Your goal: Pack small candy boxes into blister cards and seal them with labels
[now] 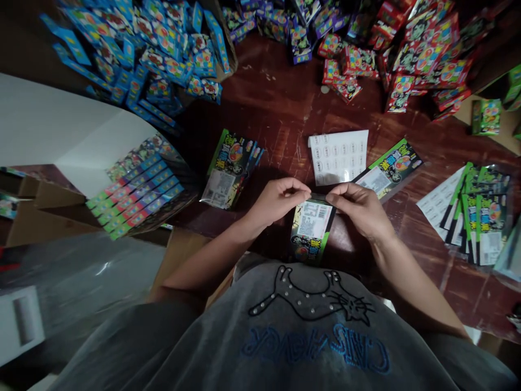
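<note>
Close to my body I hold a printed black-and-green candy packet (312,222), its printing upside down to me and a pale label on its face. My left hand (281,200) pinches its far edge at the left corner. At the right corner my right hand (360,206) grips the same edge between thumb and fingers. Just beyond my hands lies a white sheet of round stickers (338,156). Another such packet (393,168) lies flat, partly behind my right hand. Left of my left hand rests a small stack of packets (230,171).
Blue candy boxes (163,49) heap up at the far left, purple ones (301,38) in the middle, red ones (423,54) at right. A carton of stacked small boxes (138,187) stands left. More packets (484,214) lie fanned over a sticker sheet (437,201) at right.
</note>
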Tool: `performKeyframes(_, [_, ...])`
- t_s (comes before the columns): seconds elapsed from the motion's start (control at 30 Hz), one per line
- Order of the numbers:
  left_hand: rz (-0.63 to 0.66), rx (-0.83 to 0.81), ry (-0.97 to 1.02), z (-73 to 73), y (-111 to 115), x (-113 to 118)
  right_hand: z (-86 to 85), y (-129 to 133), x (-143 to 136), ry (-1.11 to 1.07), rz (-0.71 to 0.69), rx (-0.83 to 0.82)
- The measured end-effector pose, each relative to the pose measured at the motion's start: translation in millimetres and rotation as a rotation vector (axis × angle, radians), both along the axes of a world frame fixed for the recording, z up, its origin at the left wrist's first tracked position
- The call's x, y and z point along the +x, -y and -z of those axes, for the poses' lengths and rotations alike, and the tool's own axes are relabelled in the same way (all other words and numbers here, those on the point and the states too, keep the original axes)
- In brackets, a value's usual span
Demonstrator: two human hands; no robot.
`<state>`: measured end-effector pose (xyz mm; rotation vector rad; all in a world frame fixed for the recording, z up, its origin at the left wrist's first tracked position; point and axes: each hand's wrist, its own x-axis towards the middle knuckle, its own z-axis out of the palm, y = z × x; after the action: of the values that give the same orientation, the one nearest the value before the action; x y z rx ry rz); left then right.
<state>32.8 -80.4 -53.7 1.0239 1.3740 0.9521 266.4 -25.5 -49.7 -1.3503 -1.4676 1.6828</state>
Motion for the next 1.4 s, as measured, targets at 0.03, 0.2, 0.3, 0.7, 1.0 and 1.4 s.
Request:
performKeyframes(0.03, [0.03,0.008,0.009,1.8,0,-2,0.4,-1,3,0.006,-0.025,0.006])
performKeyframes(0.2, [0.118,0.037,0.033,12.2,5,-12,-3.6,-3,21,0.021,-0.254,0.149])
performKeyframes(0.3, [0.141,0.094,-0.024,15.3,1,-10,-12.3,-31,21,0.071,-0.421,0.391])
performKeyframes(0.7, [0.261,0.461,-0.55,20.1,-26,-2,9.7,-224,-59,0.284,-0.924,0.82])
performKeyframes(1.0, [-0.084,0.375,-0.533,45.4,-124,4,-14.0,-194,-42,0.236,-0.813,0.817])
performKeyframes(1.4, [0.276,0.403,-0.649,20.2,-6,-3,-29.4,-86,8,-0.088,-0.548,0.171])
